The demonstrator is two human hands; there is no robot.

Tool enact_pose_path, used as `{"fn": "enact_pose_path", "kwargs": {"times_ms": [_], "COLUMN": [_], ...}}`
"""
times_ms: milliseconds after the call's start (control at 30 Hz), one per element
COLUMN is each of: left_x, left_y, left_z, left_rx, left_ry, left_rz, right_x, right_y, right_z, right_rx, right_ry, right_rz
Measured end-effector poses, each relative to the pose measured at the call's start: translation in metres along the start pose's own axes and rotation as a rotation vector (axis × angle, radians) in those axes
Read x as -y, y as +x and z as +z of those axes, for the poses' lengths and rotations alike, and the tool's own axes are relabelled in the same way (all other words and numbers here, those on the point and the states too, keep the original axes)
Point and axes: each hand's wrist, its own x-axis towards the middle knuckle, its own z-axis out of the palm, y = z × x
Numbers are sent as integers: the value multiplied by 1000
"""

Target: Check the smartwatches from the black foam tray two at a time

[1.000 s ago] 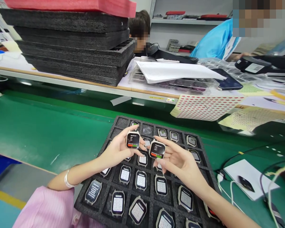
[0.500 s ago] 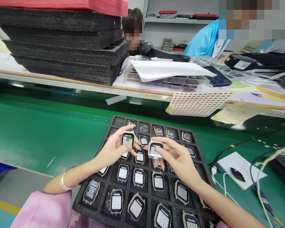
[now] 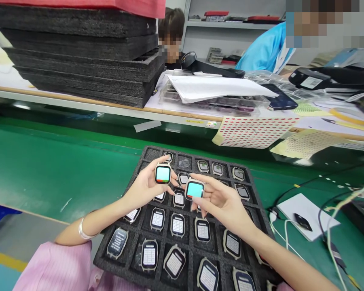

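Observation:
Above the black foam tray [image 3: 104, 260], my left hand [image 3: 144, 184] pinches a smartwatch [image 3: 163, 174] by its edges, its screen facing me and showing pale cyan with a red and green strip at the bottom. My right hand [image 3: 223, 200] grips a second smartwatch [image 3: 194, 190] with the thumb at its lower edge; that screen is cyan with a little red. Neither watch has a strap. Beneath both hands, the tray's compartments hold several more strapless watches [image 3: 177, 225], most with lit white-grid screens. My hands cover part of the tray's middle rows.
A tall stack of black foam trays [image 3: 87, 60] stands on the shelf at left. Papers [image 3: 218, 88] and a dark phone [image 3: 280, 97] lie beside it. Cables [image 3: 330, 226] and a white pad [image 3: 294, 204] with a small black device are at right. Two people sit opposite.
Both held watches' screens have changed from menu-like displays with green to mostly cyan. My right hand has shifted slightly left with its watch. Both hands keep hold.

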Motion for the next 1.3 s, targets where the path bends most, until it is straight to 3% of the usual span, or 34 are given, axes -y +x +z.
{"fn": "enact_pose_path", "kwargs": {"times_ms": [200, 300, 400, 567, 667, 767, 867, 1000, 1167, 1300], "left_x": [2, 5, 9, 22, 25, 23, 21, 28, 26, 18], "left_y": [-1, -3, -7, -7, -3, 4, 16, 37, 46, 47], "left_z": [-9, -18, -30, -56, -75, -93, -107, -116, -117, -98], "left_rx": [-25, -30, -17, 3, -62, -133, -102, 55, 192, 292], "left_ry": [11, 16, 28, 86, 299, 739, 1112, 1406, 1462, 1570], "left_rz": [-40, -52, -57, 3, 63, 148, 253, 281, 283, 334], "right_x": [-3, -5, -13, -40, -58, -67, -64, -47, -31, -37], "right_y": [5, 21, 58, 143, 179, 194, 192, 169, 113, 82], "right_z": [2, 1, -2, 10, 27, 37, 32, 8, -32, -48], "right_rx": [79, 114, 156, 111, 91, 93, 94, 112, 248, 341], "right_ry": [-63, -119, -265, -910, -1024, -1128, -1212, -1270, -1327, -1368], "right_rz": [13, 5, -74, -360, -397, -404, -399, -377, -306, -218]}}
